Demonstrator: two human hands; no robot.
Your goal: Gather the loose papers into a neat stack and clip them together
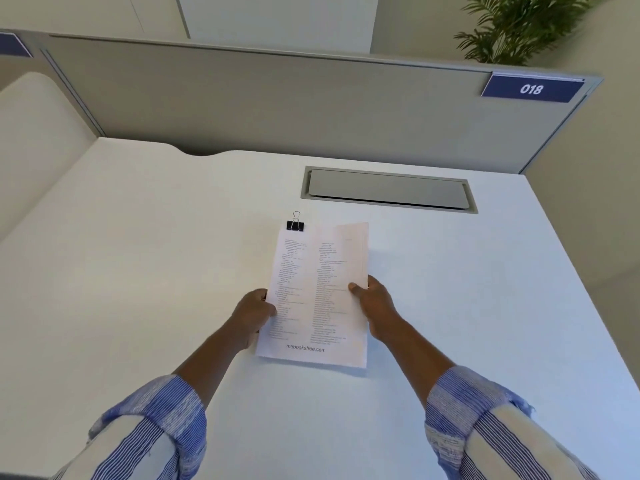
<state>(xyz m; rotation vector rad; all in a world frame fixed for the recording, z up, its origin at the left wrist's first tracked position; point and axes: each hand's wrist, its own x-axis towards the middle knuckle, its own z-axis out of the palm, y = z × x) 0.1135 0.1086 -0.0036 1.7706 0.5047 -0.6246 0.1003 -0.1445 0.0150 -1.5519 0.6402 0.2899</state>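
White desk (138, 271), grey partition behind. Both hands grip the papers (315, 296) at frame centre: left hand (252, 315) closed on the left edge, right hand (375, 306) on the right. The stack's long axis runs away from the person. The binder clip (295, 224) sits at the stack's upper-left corner, nearer the left hand; whether it already bites the sheets cannot be told.

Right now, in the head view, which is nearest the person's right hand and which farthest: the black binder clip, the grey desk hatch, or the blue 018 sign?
1. Black binder clip, stack's far-left corner.
2. Grey desk hatch, beyond.
3. Blue 018 sign, on the partition, far right.
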